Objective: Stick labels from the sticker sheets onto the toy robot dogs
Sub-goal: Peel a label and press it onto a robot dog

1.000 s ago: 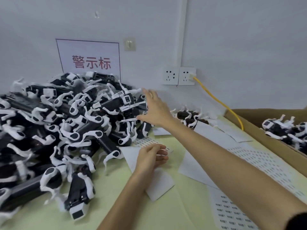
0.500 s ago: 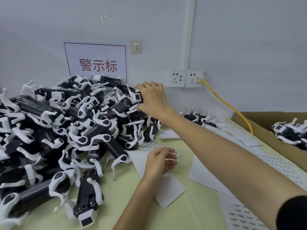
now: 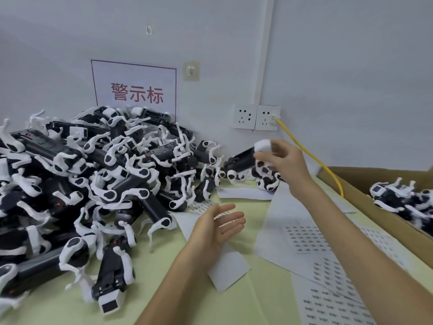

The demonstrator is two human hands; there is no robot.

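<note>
A big heap of black-and-white toy robot dogs (image 3: 93,184) covers the left half of the pale green table (image 3: 145,301). My right hand (image 3: 283,160) is raised above the table's far side, shut on one toy robot dog (image 3: 241,161) by its white head end; the black body points left. My left hand (image 3: 220,228) hovers palm up over a blank backing sheet (image 3: 227,270), fingers apart, with small white labels stuck to its fingertips. Sticker sheets (image 3: 328,266) printed with rows of small labels lie on the right.
A cardboard box (image 3: 384,221) at the right edge holds several more toy dogs (image 3: 403,198). A yellow cable (image 3: 314,160) runs from the wall socket (image 3: 267,117) down behind the box. A sign with red characters (image 3: 136,90) hangs on the wall.
My right hand took one dog from the top of the heap and carried it right and toward me. My left hand opened from a loose curl and turned palm up.
</note>
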